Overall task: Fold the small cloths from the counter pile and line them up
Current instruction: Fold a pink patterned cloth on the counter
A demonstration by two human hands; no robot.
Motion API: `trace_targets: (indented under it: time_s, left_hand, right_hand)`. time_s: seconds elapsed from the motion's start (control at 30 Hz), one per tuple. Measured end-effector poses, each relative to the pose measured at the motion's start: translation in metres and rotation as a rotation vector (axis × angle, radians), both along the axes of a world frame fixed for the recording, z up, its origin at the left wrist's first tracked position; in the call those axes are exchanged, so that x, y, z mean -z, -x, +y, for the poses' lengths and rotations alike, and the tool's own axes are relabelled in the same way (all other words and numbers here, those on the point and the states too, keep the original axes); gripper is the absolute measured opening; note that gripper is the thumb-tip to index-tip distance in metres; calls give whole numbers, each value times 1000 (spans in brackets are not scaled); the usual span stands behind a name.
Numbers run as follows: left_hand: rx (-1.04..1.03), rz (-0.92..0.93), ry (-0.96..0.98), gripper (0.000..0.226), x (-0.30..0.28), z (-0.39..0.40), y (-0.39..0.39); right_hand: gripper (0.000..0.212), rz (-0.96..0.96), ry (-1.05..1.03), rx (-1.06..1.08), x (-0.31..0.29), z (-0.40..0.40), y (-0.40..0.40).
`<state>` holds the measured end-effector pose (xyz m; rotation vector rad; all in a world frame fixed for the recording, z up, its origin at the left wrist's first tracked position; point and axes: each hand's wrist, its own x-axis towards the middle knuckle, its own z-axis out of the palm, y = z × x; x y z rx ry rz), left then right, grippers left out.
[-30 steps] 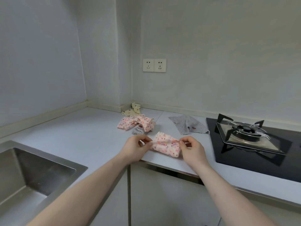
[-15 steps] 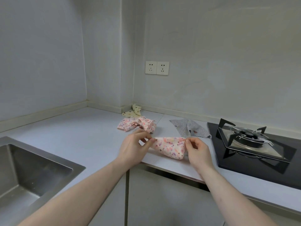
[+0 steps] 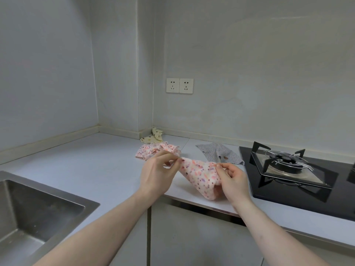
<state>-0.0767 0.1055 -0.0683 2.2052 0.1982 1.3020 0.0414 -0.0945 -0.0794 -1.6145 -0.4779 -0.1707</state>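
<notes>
The left hand (image 3: pixel 156 174) pinches one upper corner of the pink speckled cloth (image 3: pixel 199 176), and the right hand (image 3: pixel 232 179) pinches the other. A second ago the cloth lay bunched low on the table (image 3: pixel 92 164); now it is lifted and spread, hanging to a point, ready for a first fold. The pile (image 3: pixel 157 150) waits further back.
</notes>
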Motion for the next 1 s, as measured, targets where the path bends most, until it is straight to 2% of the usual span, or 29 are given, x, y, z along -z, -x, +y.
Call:
trace_targets:
  time_s: [0.23,0.3,0.4,0.5,0.57,0.73,0.87,1.0]
  left_hand:
    - [-22,-137,127,9,-35,-5,11]
    - [-8,-165,217,9,-46,-8,14]
    - [77,-159,343,10,-59,-12,15]
    - [126,-110,390,13,-66,-18,16]
    - [127,-84,375,14,-67,-21,18]
    - [170,-89,270,15,-73,-30,26]
    - [175,-101,218,17,-82,-37,28]
    - [144,-65,173,25,-87,-36,28]
  right_hand:
    - [5,-34,96,-95,-57,-6,13]
    - [13,-25,168,-129,-75,-11,14]
    - [27,-34,273,-156,-95,-22,14]
    - [19,-28,343,-189,-106,-32,16]
    - [10,-15,366,-194,-108,-38,19]
    - [17,-131,471,-32,-106,-46,20]
    - [16,-252,328,30,-117,-50,25]
    - [15,-264,185,78,-131,-46,32]
